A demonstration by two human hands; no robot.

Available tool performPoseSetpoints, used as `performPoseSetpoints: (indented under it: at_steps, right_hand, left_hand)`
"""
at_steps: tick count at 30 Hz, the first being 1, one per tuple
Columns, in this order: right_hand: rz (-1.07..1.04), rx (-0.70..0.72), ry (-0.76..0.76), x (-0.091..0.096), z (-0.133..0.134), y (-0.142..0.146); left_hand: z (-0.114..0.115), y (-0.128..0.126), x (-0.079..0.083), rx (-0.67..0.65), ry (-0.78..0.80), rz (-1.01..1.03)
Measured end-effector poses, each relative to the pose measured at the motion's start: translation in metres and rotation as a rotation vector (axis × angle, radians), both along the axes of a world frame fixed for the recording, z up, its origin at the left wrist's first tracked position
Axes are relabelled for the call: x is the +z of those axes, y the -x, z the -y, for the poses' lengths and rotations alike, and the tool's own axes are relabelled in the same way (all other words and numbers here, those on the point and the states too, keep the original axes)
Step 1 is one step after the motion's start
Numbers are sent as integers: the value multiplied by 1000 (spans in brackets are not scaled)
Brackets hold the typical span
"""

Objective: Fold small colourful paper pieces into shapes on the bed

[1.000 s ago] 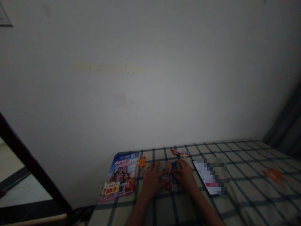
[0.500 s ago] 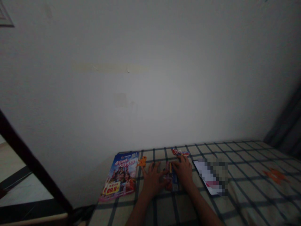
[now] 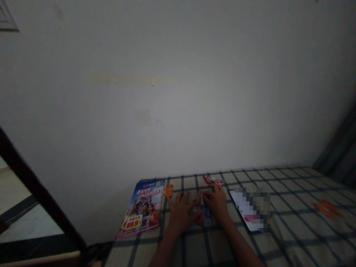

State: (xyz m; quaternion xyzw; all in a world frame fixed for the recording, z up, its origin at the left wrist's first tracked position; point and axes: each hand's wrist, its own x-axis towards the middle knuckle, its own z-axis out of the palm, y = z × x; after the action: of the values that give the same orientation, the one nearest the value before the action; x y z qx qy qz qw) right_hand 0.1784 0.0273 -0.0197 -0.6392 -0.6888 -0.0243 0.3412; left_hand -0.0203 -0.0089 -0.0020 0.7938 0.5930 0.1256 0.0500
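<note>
A narrow folded flyer (image 3: 205, 213), printed in blue, red and yellow, lies on the checked cloth between my hands. My left hand (image 3: 180, 213) rests at its left side with the fingers spread, the forefinger and thumb reaching onto its edge. My right hand (image 3: 218, 202) has its fingers bent over the right edge and upper part of the flyer, gripping it there. Its fingertips are partly hidden and dim. Just beyond the right hand lies another small folded printed paper (image 3: 213, 180).
To the left lies a stack of printed flyers (image 3: 143, 207). An orange bear-shaped piece (image 3: 168, 191) sits beside it. A phone (image 3: 246, 211), partly blurred out, is at the right. The checked cloth (image 3: 289, 207) runs up to the wall (image 3: 194, 92).
The right hand's fingers have shifted slightly on the folded flyer. The left hand stays nearly where it was. The whole view has moved very slightly.
</note>
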Motion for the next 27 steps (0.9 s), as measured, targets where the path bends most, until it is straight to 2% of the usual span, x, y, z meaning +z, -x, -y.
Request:
performPoseSetpoints:
  at_steps: [5,11,17,27]
  right_hand:
    - [-8,-12,47,-2,0,0]
    - [0,61,122,0,1,-5]
    - [9,115,148,1,9,-8]
    - [19,180,172,-3,24,-9]
  left_hand:
    - [1,-1,2,10,15,-13]
    - [1,-1,2,6,0,31]
    - [2,0,6,4,25,4]
    - [0,-1,2,9,2,16]
